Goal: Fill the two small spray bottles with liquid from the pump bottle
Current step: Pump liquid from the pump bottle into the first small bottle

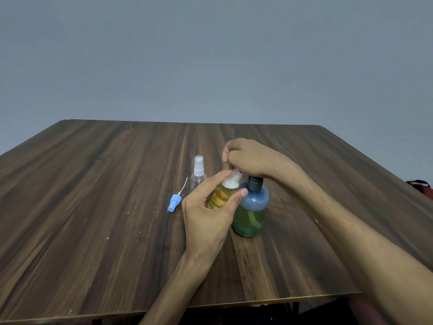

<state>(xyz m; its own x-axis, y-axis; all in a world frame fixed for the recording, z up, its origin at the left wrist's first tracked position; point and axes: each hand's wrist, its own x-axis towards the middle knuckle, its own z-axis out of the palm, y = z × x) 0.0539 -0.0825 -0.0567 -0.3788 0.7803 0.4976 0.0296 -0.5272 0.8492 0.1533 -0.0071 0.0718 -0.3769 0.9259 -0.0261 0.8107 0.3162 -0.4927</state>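
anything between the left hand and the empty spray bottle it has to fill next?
Nothing visible. The empty spray bottle stands capped just beyond the left hand, which grips the filled bottle. The blue sprayer cap lies off to the left, clear of that path.

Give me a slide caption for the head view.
Left hand holds small bottle at pump bottle while right hand presses pump.

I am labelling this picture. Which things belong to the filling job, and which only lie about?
Job: pump bottle; spray bottle being filled, held by left hand; right hand on the pump; clear spray bottle; blue spray cap.

Lying about: red object at table edge.
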